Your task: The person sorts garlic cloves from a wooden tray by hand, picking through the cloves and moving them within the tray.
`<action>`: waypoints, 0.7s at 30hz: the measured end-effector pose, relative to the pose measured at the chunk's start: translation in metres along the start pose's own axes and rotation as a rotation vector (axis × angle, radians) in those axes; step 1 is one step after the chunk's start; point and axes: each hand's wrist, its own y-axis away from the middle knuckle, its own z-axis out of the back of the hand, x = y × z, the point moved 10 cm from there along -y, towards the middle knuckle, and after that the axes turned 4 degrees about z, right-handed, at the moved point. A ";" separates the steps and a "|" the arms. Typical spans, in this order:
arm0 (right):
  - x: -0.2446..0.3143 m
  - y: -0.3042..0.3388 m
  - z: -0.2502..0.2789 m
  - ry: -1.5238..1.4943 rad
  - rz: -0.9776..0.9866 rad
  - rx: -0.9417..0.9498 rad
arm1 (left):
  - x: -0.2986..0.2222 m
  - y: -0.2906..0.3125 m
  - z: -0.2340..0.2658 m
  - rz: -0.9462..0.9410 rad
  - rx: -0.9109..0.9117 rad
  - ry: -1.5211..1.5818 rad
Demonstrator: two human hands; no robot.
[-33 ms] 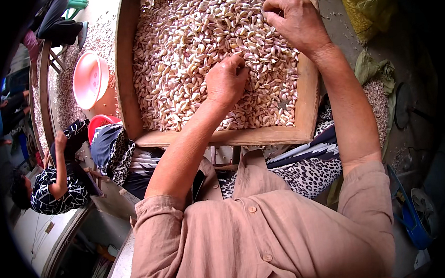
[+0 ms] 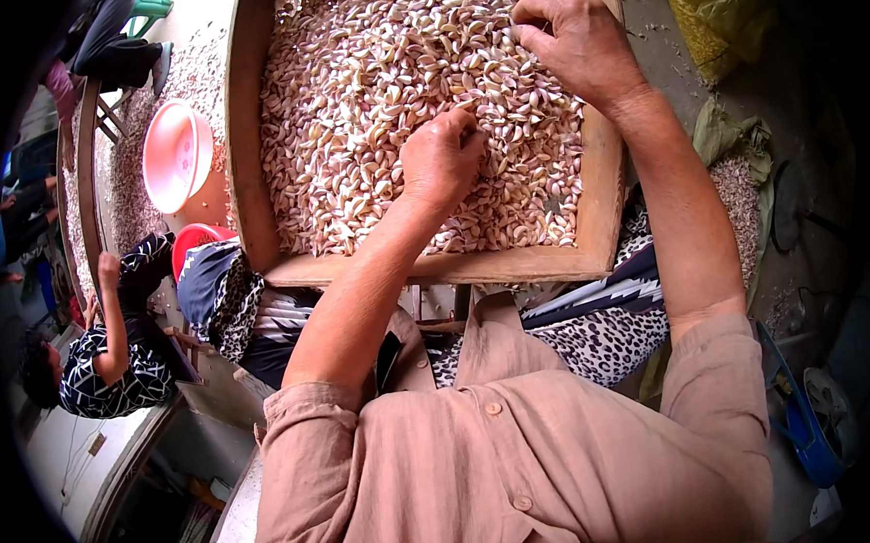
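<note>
Hands at a tray of garlic cloves

Garlic cloves [image 2: 370, 109], pale with pink-purple skins, fill a shallow wooden tray [image 2: 247, 144] that lies straight in front of the person, its near rim just beyond a lap covered in spotted and striped cloth. The left hand [image 2: 438, 160] rests on the heap near the tray's middle, knuckles up, its fingers [image 2: 463, 125] curled down and pinched together in the cloves; whether they grip one cannot be told. The right hand [image 2: 580, 42] lies at the tray's far right corner, its fingers [image 2: 531, 29] bent and drawn together at the tips, touching the cloves there; what they pinch, if anything, is too small to tell. Both forearms run bare from rolled sleeves of a dusty-pink buttoned shirt [image 2: 521, 462].

Left of the tray stands a pink plastic basin [image 2: 173, 152], and a red bowl [image 2: 193, 238] sits just beside the tray's near left corner. More cloves lie spread on the ground past the basin. Further left of the tray a second person [image 2: 109, 354] in a black-and-white patterned top sits low. Right of the tray lies a yellow sack [image 2: 710, 12].
</note>
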 end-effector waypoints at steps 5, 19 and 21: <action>0.004 0.002 -0.021 0.017 0.009 0.109 | 0.029 0.014 0.014 0.181 0.056 0.388; 0.021 0.028 -0.072 -0.037 0.102 0.373 | 0.093 0.113 0.100 0.379 0.012 0.799; 0.033 0.035 -0.085 -0.038 0.145 0.423 | 0.086 0.119 0.126 0.151 -0.129 0.426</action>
